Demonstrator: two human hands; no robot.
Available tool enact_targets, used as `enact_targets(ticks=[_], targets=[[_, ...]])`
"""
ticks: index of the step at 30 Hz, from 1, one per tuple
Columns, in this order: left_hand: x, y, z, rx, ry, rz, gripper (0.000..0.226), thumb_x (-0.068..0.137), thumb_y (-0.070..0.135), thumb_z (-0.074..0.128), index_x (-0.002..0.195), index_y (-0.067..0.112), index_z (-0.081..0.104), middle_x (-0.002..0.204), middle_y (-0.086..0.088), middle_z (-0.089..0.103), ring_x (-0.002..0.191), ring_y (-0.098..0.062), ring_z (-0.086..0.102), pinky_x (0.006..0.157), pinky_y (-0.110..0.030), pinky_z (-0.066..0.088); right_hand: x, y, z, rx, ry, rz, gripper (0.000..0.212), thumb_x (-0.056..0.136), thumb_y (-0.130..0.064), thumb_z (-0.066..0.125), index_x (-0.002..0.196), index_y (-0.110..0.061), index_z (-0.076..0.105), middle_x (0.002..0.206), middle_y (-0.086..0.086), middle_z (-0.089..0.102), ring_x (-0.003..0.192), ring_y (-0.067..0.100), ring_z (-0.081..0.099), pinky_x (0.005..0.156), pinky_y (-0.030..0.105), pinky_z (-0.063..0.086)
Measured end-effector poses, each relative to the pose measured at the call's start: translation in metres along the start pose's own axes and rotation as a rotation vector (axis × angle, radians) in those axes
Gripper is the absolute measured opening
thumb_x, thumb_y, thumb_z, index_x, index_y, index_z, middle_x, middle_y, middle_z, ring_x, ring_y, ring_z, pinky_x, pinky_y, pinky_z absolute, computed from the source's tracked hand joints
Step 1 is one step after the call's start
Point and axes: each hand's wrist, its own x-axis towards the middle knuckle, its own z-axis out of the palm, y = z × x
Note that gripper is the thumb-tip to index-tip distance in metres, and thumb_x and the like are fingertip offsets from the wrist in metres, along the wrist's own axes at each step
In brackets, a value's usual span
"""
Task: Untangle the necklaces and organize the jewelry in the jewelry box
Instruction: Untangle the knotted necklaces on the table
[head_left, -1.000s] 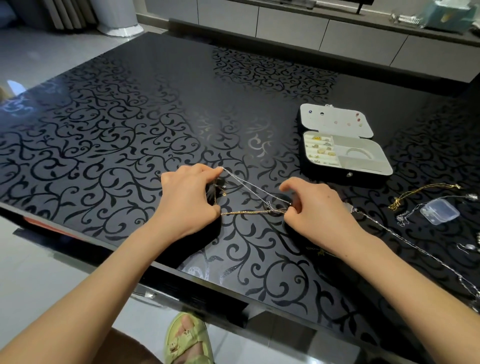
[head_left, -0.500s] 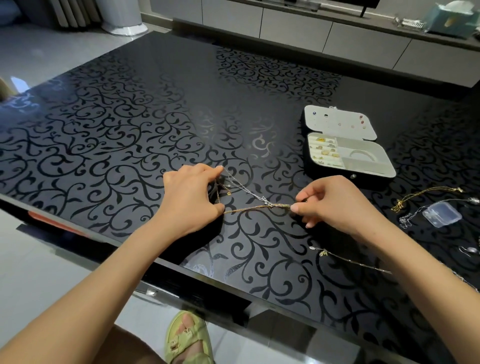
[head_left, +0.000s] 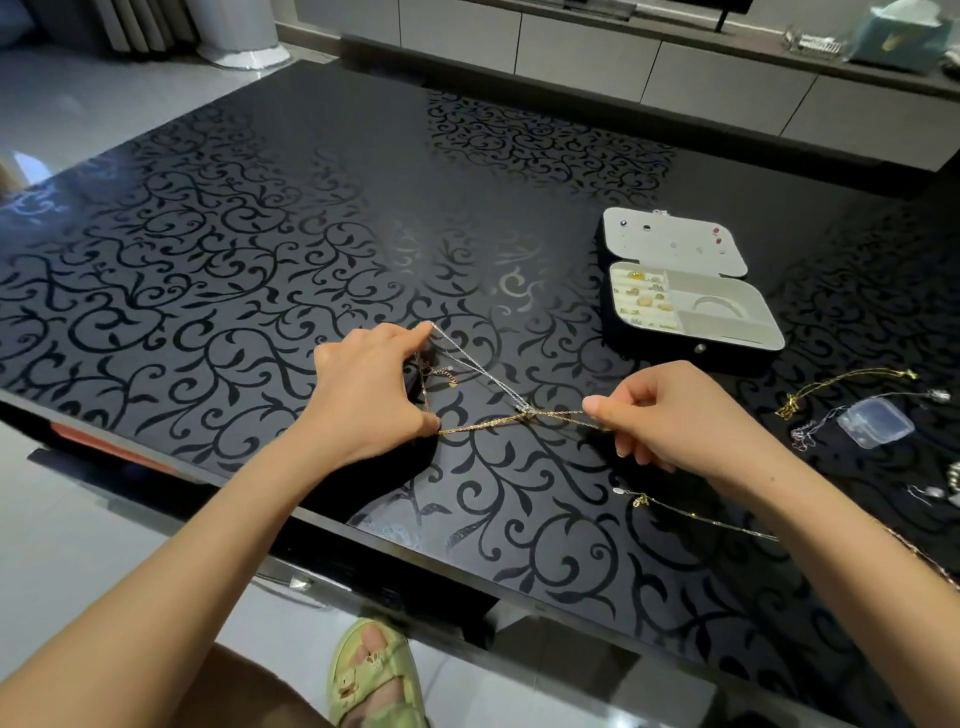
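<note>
Tangled necklaces are stretched between my hands just above the black patterned table (head_left: 260, 270). A silver chain (head_left: 478, 366) and a gold chain (head_left: 478, 427) meet at a knot (head_left: 527, 411). My left hand (head_left: 369, 395) pinches the silver chain at its index fingertip and the gold chain at its thumb. My right hand (head_left: 670, 415) pinches the chains to the right of the knot. The open jewelry box (head_left: 748, 332) lies beyond my right hand, with rings in its left compartments and studs on its lid.
Another thin chain (head_left: 691, 514) lies on the table under my right forearm. At the right sit a gold necklace (head_left: 841, 382), a small clear plastic case (head_left: 875, 422) and a silver chain (head_left: 805, 434). The table's near edge runs below my wrists.
My right hand has pulled to the right, away from the knot, stretching the chains longer between the hands. The left hand has stayed put.
</note>
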Motion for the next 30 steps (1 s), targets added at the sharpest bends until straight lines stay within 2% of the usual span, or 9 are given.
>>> enact_targets(ticks=[5, 9, 12, 15, 18, 22, 25, 28, 30], targets=[[0.001, -0.003, -0.003, -0.038, -0.010, -0.021, 0.100, 0.064, 0.028, 0.080, 0.148, 0.025, 0.025, 0.132, 0.000, 0.048, 0.126, -0.023, 0.037, 0.099, -0.040, 0.023, -0.013, -0.005, -0.007, 0.210, -0.158, 0.007, 0.038, 0.086, -0.028, 0.064, 0.051, -0.016, 0.058, 0.052, 0.003, 0.058, 0.044, 0.011, 0.045, 0.040, 0.019, 0.032], [0.002, -0.006, -0.003, -0.044, -0.037, -0.033, 0.108, 0.062, 0.028, 0.081, 0.150, 0.026, 0.017, 0.134, -0.001, 0.045, 0.127, -0.023, 0.036, 0.100, -0.040, 0.023, -0.025, -0.010, -0.006, 0.221, -0.317, -0.006, 0.035, 0.085, -0.027, 0.065, 0.054, -0.014, 0.057, 0.054, 0.006, 0.059, 0.042, 0.010, 0.045, 0.038, 0.018, 0.031], [0.004, -0.005, -0.005, -0.038, -0.068, -0.024, 0.114, 0.057, 0.027, 0.078, 0.150, 0.027, 0.014, 0.137, -0.001, 0.039, 0.128, -0.022, 0.031, 0.099, -0.038, 0.022, -0.031, -0.009, 0.006, 0.166, -0.360, 0.028, 0.033, 0.086, -0.030, 0.064, 0.057, -0.013, 0.061, 0.053, 0.005, 0.061, 0.042, 0.011, 0.047, 0.036, 0.018, 0.031], [0.005, -0.005, -0.006, -0.045, -0.099, -0.011, 0.111, 0.061, 0.017, 0.078, 0.150, 0.030, 0.014, 0.142, 0.003, 0.030, 0.131, -0.019, 0.023, 0.102, -0.035, 0.017, -0.036, -0.007, 0.018, -0.070, -0.326, 0.034, 0.039, 0.087, -0.038, 0.061, 0.061, -0.009, 0.062, 0.050, -0.001, 0.062, 0.040, 0.008, 0.051, 0.040, 0.014, 0.035], [0.004, -0.004, -0.005, -0.053, -0.116, 0.018, 0.109, 0.051, 0.030, 0.069, 0.149, 0.031, 0.020, 0.142, 0.005, 0.030, 0.130, -0.016, 0.022, 0.101, -0.031, 0.014, -0.041, -0.008, 0.026, -0.242, -0.270, 0.003, 0.043, 0.085, -0.045, 0.061, 0.066, -0.005, 0.064, 0.049, -0.003, 0.061, 0.037, 0.002, 0.049, 0.048, 0.013, 0.038], [0.004, 0.000, -0.002, -0.055, -0.078, 0.014, 0.092, 0.063, 0.021, 0.068, 0.146, 0.029, 0.030, 0.142, 0.006, 0.033, 0.132, -0.016, 0.023, 0.102, -0.032, 0.014, -0.042, -0.010, 0.028, -0.406, -0.198, -0.055, 0.042, 0.079, -0.051, 0.065, 0.067, -0.011, 0.062, 0.059, -0.003, 0.059, 0.058, 0.008, 0.054, 0.062, 0.024, 0.044], [0.004, 0.003, -0.002, -0.122, -0.045, -0.030, 0.087, 0.052, 0.029, 0.052, 0.139, 0.030, 0.044, 0.141, 0.008, 0.039, 0.132, -0.014, 0.028, 0.103, -0.034, 0.016, -0.044, -0.013, 0.027, -0.530, -0.108, -0.118, 0.041, 0.080, -0.058, 0.060, 0.071, -0.018, 0.059, 0.068, -0.005, 0.059, 0.072, 0.015, 0.056, 0.059, 0.026, 0.039], [0.003, 0.005, -0.004, -0.147, 0.011, -0.050, 0.077, 0.052, 0.033, 0.047, 0.127, 0.030, 0.057, 0.139, 0.009, 0.044, 0.131, -0.013, 0.033, 0.103, -0.034, 0.018, -0.039, -0.016, 0.030, -0.493, 0.032, -0.257, 0.022, 0.087, -0.048, 0.055, 0.088, -0.027, 0.061, 0.081, -0.011, 0.060, 0.084, 0.012, 0.056, 0.066, 0.027, 0.038], [0.001, 0.006, -0.004, -0.102, 0.055, -0.025, 0.068, 0.055, 0.035, 0.047, 0.122, 0.029, 0.062, 0.139, 0.007, 0.045, 0.131, -0.015, 0.034, 0.104, -0.035, 0.018, -0.030, -0.018, 0.036, -0.426, 0.027, -0.342, 0.013, 0.089, -0.039, 0.056, 0.098, -0.031, 0.061, 0.086, -0.015, 0.056, 0.088, 0.009, 0.052, 0.071, 0.026, 0.035]])
